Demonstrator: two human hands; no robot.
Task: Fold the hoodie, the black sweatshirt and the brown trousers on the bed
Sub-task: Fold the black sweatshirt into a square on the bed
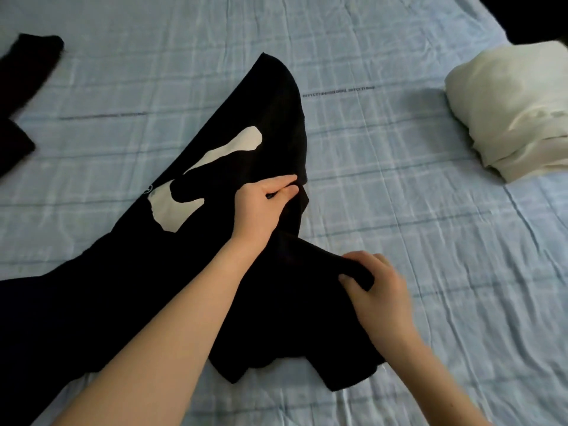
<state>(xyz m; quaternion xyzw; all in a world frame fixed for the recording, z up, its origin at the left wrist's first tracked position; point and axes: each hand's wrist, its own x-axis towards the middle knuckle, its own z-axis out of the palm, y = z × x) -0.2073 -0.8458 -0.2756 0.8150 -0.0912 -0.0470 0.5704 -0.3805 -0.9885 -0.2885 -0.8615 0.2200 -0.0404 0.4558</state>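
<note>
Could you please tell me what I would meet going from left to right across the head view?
Dark garment → white print of the black sweatshirt → left hand → right hand → folded cream garment.

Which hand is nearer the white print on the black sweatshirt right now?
Left. The left hand pinches the black sweatshirt just right of the white print; the right hand grips fabric farther off, nearer the camera.

So the black sweatshirt [276,118] with the white print lies diagonally on the blue checked sheet [399,179]. The left hand [267,201] pinches its right edge, and the right hand [378,287] grips a bunched fold at its near end. There's a cream folded bundle [516,112] well to its right and another dark garment [30,56] off to its left.
</note>
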